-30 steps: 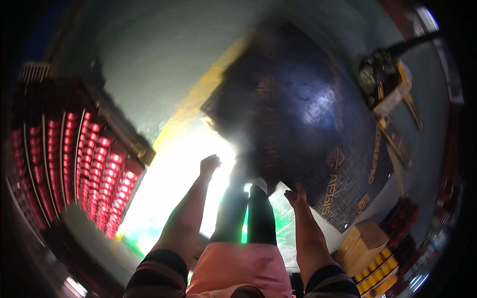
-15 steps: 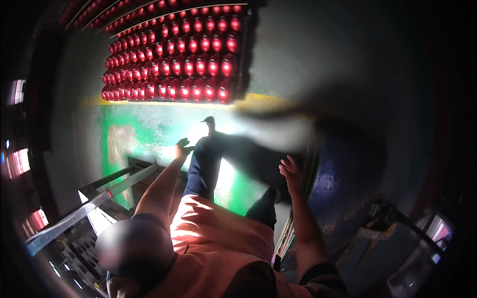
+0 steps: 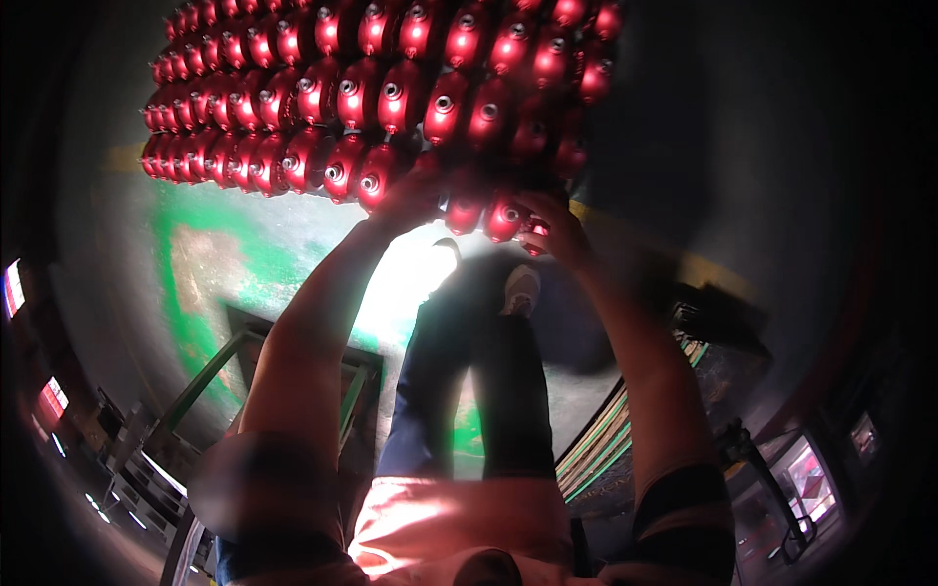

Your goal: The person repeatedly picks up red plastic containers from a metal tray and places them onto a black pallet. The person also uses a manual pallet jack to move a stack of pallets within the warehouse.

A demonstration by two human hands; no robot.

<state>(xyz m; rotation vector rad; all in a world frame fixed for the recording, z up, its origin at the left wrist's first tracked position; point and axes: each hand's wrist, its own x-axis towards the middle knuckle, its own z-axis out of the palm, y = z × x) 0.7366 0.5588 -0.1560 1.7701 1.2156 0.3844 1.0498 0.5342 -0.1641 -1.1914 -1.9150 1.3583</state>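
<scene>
None of the glossy red canisters [image 3: 445, 105] at upper centre looks lifted clear, but the left hand [image 3: 406, 203], fingers lost in shadow, and the right hand [image 3: 561, 229], half-curled against a front-row canister [image 3: 502, 222], both holds impossible to tell, now reach rows they hung short of moments ago.

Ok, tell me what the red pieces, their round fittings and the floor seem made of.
Red pieces: probably metal with a glossy coating, given their bright highlights; hard plastic isn't ruled out. Round fittings: likely bare metal, from their silvery shine. Floor: perhaps concrete, greyish around patchy green paint.
</scene>
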